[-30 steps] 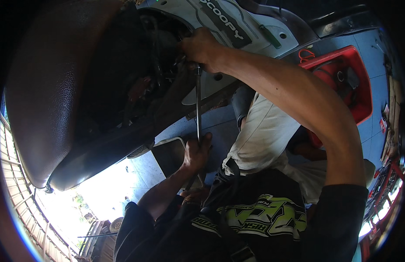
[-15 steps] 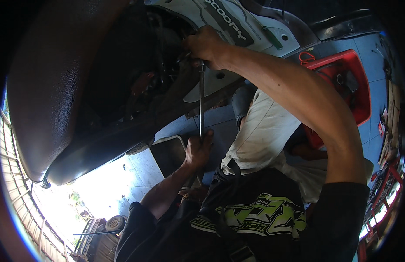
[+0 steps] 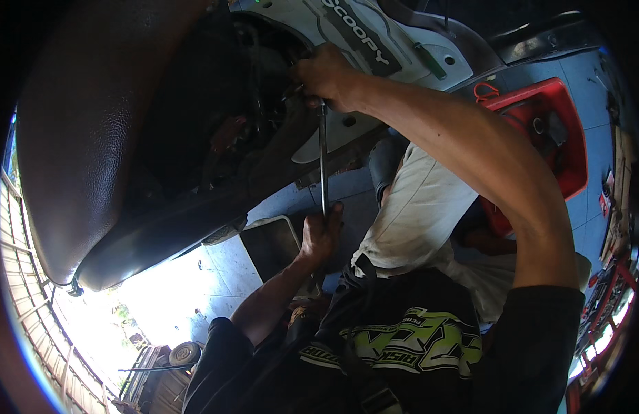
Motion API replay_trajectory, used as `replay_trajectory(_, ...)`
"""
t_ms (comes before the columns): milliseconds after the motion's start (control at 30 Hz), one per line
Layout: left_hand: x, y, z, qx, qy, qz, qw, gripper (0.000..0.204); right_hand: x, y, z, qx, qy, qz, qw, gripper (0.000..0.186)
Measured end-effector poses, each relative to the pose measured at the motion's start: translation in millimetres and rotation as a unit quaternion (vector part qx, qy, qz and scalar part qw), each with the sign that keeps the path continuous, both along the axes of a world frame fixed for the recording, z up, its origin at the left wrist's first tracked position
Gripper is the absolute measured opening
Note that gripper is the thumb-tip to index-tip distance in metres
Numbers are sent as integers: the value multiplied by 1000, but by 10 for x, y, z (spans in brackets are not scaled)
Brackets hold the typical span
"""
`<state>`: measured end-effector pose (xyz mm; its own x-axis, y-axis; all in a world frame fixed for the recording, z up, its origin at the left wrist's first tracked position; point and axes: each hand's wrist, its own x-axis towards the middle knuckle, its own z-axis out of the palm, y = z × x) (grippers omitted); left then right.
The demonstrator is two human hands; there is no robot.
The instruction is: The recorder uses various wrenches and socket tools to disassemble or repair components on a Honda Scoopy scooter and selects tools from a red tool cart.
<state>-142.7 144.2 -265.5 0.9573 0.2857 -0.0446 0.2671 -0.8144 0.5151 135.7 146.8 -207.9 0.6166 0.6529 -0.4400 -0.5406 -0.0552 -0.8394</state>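
A long chrome tool bar [image 3: 323, 159] stands out from the dark opening [image 3: 261, 90] in the body of a scooter, beside its pale floorboard panel [image 3: 436, 54]. My left hand [image 3: 321, 234] is closed round the bar's lower part. At the bar's upper end my right hand [image 3: 319, 77] is closed around the head of the tool; what its fingertips touch inside the opening is hidden in shadow. The dark textured seat [image 3: 71, 172] fills the left of the view, and a green-handled tool [image 3: 431, 63] lies on the pale panel.
A red plastic bin [image 3: 567, 124] with dark items stands on the tiled floor [image 3: 585, 83] at right, beyond my forearm. A metal tray [image 3: 264, 248] lies under the scooter. A small wheeled cart [image 3: 161, 372] is at lower left, near bright railings [image 3: 23, 262]. My bent leg is below my hands.
Both hands and the bar have shifted slightly to the right in the picture since a second ago, my left hand a little more than my right. Both grips look the same.
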Motion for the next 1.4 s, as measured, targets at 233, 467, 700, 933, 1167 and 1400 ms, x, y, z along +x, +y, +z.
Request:
replay_trajectory(233,7,-17,-50,-124,63,106,985,46,15,46,-43,-21,15,8,1000,12)
replay_trajectory(467,-106,-2,-233,-99,35,87,991,41,-6,-3,3,-11,4,6,1000,12)
replay_trajectory(700,-378,245,-222,-311,93,188,927,23,3,-5,-30,35,61,-9,997,13)
replay_trajectory(933,-217,504,717,223,-91,-151,959,31,-30,-10,30,45,124,-102,986,32)
replay_trajectory(1167,4,630,1579,109,-110,-191,969,21,-88,126,-11,91,234,-111,962,26)
replay_trajectory(1400,-266,472,1273,-90,136,126,979,23,-161,137,13,165,143,-25,976,25)
